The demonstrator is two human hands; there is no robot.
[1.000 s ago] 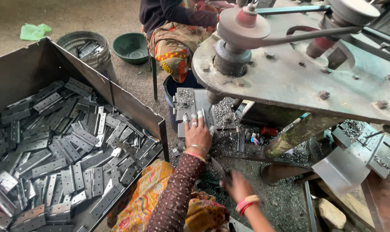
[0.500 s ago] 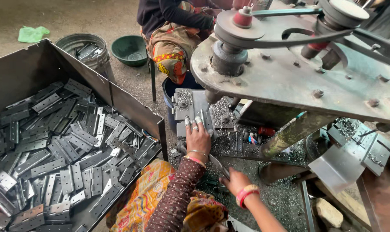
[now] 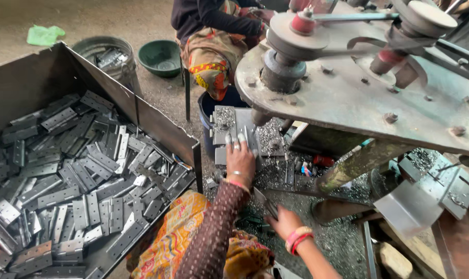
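A dirt workshop floor strewn with metal shavings runs under a heavy grey press machine (image 3: 358, 98), whose flat plate fills the upper right. The person's left hand (image 3: 239, 160) lies flat, fingers spread, on a grey hinge plate (image 3: 229, 126) that rests on the machine's bed just below the plate edge; the fingertips (image 3: 228, 139) wear pale caps and press on the plate's near side, so the hinge lies under and just ahead of the palm. The right hand (image 3: 282, 221) is lower and nearer the body, fingers curled around a dark metal piece (image 3: 263, 201) that sticks up between thumb and fingers; red and pale bangles circle that wrist. To the left, a large open steel bin (image 3: 157, 124) holds a heap of flat grey hinges (image 3: 69, 175). Beyond it stand a round metal bucket (image 3: 87, 49) with a few hinges, a green bowl (image 3: 162, 57) and a crumpled green bag (image 3: 44, 35). Another person sits opposite, in a dark sleeve (image 3: 214, 15).
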